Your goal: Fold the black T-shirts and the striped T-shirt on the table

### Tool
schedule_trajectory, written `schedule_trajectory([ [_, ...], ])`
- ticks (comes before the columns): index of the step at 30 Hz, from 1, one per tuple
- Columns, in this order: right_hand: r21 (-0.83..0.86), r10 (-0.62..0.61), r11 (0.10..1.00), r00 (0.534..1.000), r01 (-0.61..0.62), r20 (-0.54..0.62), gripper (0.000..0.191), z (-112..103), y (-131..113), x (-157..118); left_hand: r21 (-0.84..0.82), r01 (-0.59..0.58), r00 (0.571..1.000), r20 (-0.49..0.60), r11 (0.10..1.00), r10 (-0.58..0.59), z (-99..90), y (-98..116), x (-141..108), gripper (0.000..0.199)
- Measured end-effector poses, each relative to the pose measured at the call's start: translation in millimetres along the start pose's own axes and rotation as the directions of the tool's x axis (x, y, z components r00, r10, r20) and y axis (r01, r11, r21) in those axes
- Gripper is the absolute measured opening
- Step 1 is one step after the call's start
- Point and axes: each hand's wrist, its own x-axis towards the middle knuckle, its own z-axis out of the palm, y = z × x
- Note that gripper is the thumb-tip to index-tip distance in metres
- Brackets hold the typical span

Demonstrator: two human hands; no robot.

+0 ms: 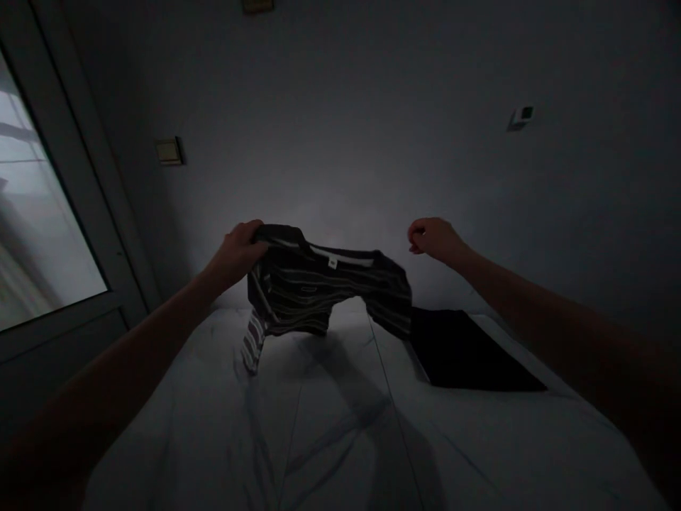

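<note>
A dark striped shirt [298,284] hangs in the air above the table, its neckline upward and a small white label showing inside the collar. My left hand [239,248] grips it at one shoulder, thumb in front. The shirt's other shoulder droops to the right, and a lighter striped part dangles at the lower left. Apart from the cloth, to its right, my right hand [436,240] is raised with its fingers curled in and nothing visible in them.
A flat black rectangular item [473,355] lies on the right side of the white marble-patterned table [340,440]. Behind stands a plain wall with a switch [169,152] and a small white device [524,115]. A glazed door [42,206] is at the left. The room is dim.
</note>
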Motion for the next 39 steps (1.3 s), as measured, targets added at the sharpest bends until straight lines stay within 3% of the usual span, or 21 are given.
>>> schedule_trajectory([
  [2,0.268,0.054,0.959,0.984,-0.098,0.168,0.018,19,-3,-12,-0.211,0.052,0.991,0.128,0.976,-0.025,0.6,7,-5,0.027],
  [4,0.466,-0.021,0.872,0.941,-0.148,0.338,0.013,44,-10,-34,-0.368,0.11,0.976,0.216,0.923,-0.03,0.7,16,-10,0.023],
  [5,0.52,-0.077,0.837,0.904,-0.17,0.421,0.02,58,-14,-49,-0.411,0.132,0.971,0.235,0.902,-0.035,0.4,19,-12,0.021],
  [9,0.557,-0.271,0.795,0.681,-0.24,0.681,0.096,121,-44,-127,-0.446,0.111,0.983,0.179,0.888,-0.033,-3.4,29,-13,0.023],
  [11,0.603,-0.332,0.75,0.634,-0.272,0.698,0.117,152,-64,-167,-0.444,0.059,0.99,0.14,0.894,0.004,-6.4,30,-15,0.027],
  [12,0.632,-0.349,0.711,0.624,-0.31,0.699,0.118,166,-74,-183,-0.44,0.032,0.992,0.125,0.897,0.026,-8.3,31,-16,0.028],
  [14,0.716,-0.384,0.59,0.651,-0.373,0.655,0.104,187,-91,-206,-0.417,-0.016,0.995,0.087,0.909,0.058,-13.0,31,-21,0.031],
  [17,0.815,-0.43,0.411,0.702,-0.408,0.568,0.083,199,-102,-214,-0.35,-0.064,0.997,0.015,0.935,0.074,-22.4,29,-29,0.033],
  [21,0.827,-0.465,0.248,0.687,-0.505,0.559,0.078,187,-95,-199,-0.271,-0.082,0.996,-0.046,0.959,0.072,-31.9,22,-35,0.034],
  [23,0.798,-0.465,0.137,0.673,-0.588,0.575,0.074,176,-93,-191,-0.261,-0.09,0.995,-0.058,0.961,0.078,-31.6,20,-33,0.034],
  [25,0.777,-0.448,0.087,0.672,-0.624,0.59,0.076,167,-96,-184,-0.257,-0.111,0.993,-0.056,0.96,0.1,-28.1,21,-30,0.035],
  [27,0.81,-0.394,0.16,0.716,-0.565,0.577,0.067,163,-103,-177,-0.234,-0.153,0.988,-0.042,0.96,0.147,-23.3,25,-26,0.035],
  [30,0.825,-0.275,0.438,0.819,-0.359,0.503,0.042,170,-108,-168,-0.159,-0.239,0.971,-0.013,0.958,0.24,-18.7,35,-19,0.034],
  [33,0.742,-0.249,0.652,0.881,-0.154,0.402,0.033,188,-100,-159,-0.092,-0.309,0.951,-0.028,0.947,0.308,-20.7,43,-13,0.033],
  [36,0.656,-0.191,0.752,0.933,-0.061,0.306,0.019,204,-81,-145,-0.044,-0.342,0.938,-0.08,0.939,0.338,-27.8,42,-8,0.033],
  [39,0.621,-0.061,0.781,0.981,-0.069,0.185,0.013,209,-58,-118,0.024,-0.353,0.931,-0.09,0.935,0.354,-35.4,30,0,0.033],
])
